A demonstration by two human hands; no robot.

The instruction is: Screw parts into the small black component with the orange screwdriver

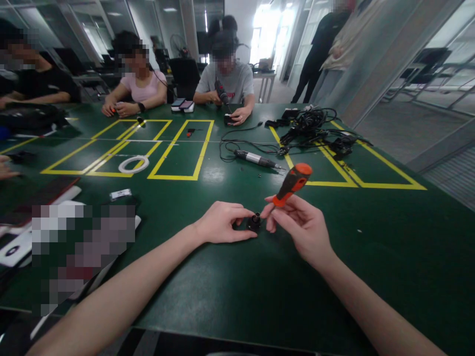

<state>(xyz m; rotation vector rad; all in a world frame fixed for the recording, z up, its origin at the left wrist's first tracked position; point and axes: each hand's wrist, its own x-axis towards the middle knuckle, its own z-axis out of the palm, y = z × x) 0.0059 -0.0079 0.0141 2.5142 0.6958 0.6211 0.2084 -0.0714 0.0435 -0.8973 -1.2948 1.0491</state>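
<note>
Head view: my left grip (226, 222) pinches the small black part (254, 224) on the near counter (208, 287); my right grip (306, 225) holds the screwdriver (291, 185) beside it. Likely tip alignment, calling for steadiness.

Item 1: screwdriver (290, 186), one. Thick handle in orange and black, orange at the butt and at the collar; slim shaft, mostly covered. Hand-held, tilted, butt toward the upper right, shaft running down and left. Right of centre in the frame.

Item 2: black part (254, 224), one. Small, squat, rounded, with a narrower ring-like top. Hand-held, upright, just below and right of frame centre, beside the shaft's lower end; contact between the two not discernible.
</note>
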